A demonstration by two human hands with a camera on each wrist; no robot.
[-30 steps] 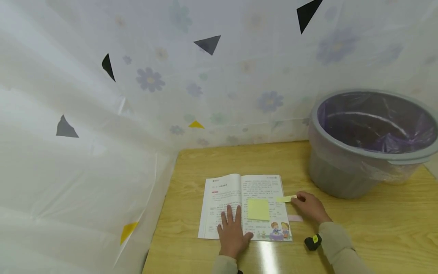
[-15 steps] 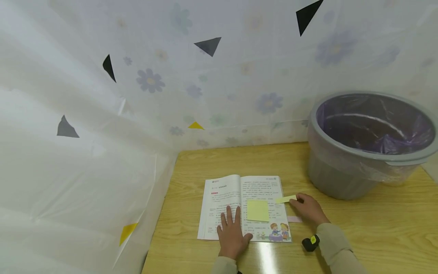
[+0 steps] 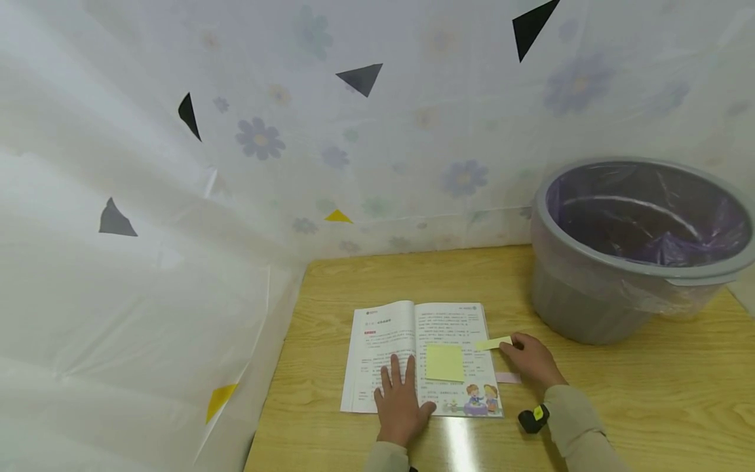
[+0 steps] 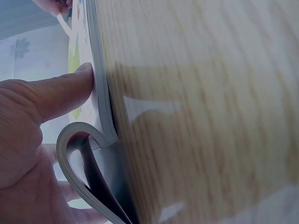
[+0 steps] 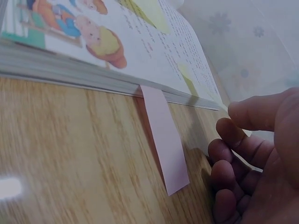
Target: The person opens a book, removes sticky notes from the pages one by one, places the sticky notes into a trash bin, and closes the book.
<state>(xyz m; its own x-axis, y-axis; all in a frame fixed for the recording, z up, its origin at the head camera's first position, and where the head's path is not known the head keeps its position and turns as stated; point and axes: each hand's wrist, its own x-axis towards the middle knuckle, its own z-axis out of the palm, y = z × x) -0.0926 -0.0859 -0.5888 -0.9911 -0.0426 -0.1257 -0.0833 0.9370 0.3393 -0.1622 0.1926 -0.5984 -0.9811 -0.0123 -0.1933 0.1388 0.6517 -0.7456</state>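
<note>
Yellow strip (image 3: 492, 343), pinched by the right hand (image 3: 533, 362), overlaps the right edge of the open book (image 3: 420, 334). I see almost no shift this past second, so I judge the work is paused, steadying it. Left hand (image 3: 401, 406) lies spread on the pages. I count one book, two strips including a pink strip (image 3: 508, 377), one square note (image 3: 445, 362), one tub (image 3: 590, 305).

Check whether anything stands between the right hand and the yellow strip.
Nothing visible does: the right hand pinches the yellow strip by its outer end. The pink strip sticking out of the book is clear of that pinch.
</note>
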